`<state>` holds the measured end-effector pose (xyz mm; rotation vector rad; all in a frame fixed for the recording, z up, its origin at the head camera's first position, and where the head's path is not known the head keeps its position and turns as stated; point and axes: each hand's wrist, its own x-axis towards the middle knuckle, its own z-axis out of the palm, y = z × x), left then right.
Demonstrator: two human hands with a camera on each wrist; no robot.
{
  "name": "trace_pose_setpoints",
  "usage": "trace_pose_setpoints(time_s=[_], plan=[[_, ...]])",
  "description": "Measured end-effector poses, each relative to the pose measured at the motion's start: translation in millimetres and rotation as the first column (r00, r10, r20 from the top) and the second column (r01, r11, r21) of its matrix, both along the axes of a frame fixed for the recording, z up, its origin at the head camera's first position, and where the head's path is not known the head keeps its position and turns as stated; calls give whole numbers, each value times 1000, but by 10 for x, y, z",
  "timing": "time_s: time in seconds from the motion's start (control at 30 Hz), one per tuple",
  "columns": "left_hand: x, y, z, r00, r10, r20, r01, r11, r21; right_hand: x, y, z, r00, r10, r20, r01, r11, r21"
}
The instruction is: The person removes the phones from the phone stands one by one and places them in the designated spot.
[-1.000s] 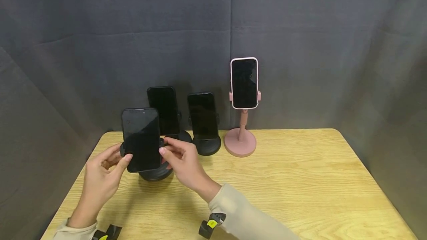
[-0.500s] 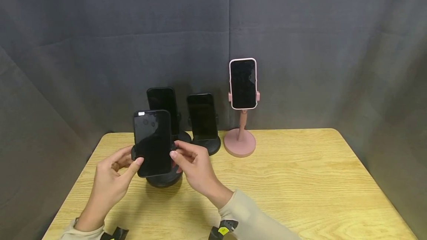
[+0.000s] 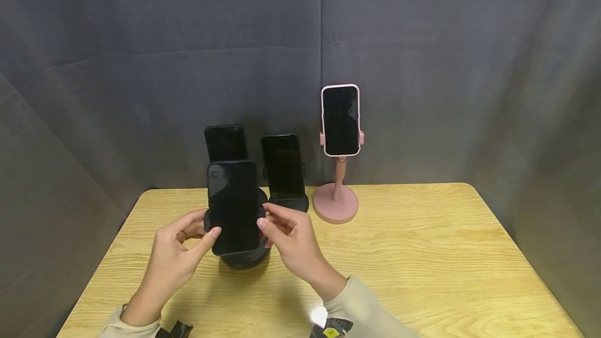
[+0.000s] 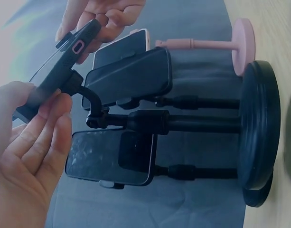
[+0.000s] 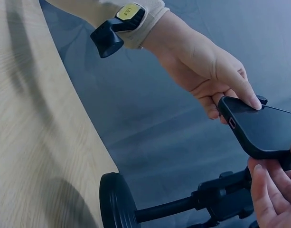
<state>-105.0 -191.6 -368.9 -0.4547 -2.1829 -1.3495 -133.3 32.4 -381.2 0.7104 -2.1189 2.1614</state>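
A dark-cased smartphone (image 3: 235,207) sits in the clamp of a black phone stand (image 4: 202,123), at the left of the table. My left hand (image 3: 173,254) pinches its left edge, thumb on the front and fingers behind by the clamp. On the opposite edge my right hand (image 3: 298,241) holds it the same way. In the right wrist view the phone (image 5: 268,126) tilts between both hands. The stand's round base (image 3: 246,260) shows below the phone; whether it touches the table, I cannot tell.
Behind, a second black phone (image 3: 225,142) on a stand is partly covered by the held one. Another black phone (image 3: 284,166) stands right of it, then a white-cased phone (image 3: 341,121) on a pink stand (image 3: 335,205). A grey curtain (image 3: 422,67) hangs behind the wooden table (image 3: 422,254).
Both hands have moved to the right and slightly nearer, carrying the phone and its stand along. It now covers more of the phone behind it. The other stands stay put.
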Motion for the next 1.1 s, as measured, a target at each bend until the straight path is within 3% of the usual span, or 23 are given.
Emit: trace_pose_setpoints(time_s=[0.4, 0.67, 1.1], plan=[[-15, 189, -67, 996, -87, -9, 87, 996, -18, 58, 238, -61, 996, -13, -89, 9, 999, -46], [17, 321, -119, 996, -83, -21, 82, 996, -42, 129, 370, -105, 995, -51, -91, 47, 998, -48], [6, 548, -252, 989, -143, -29, 143, 990, -18, 161, 639, -185, 987, -67, -149, 59, 997, -57]])
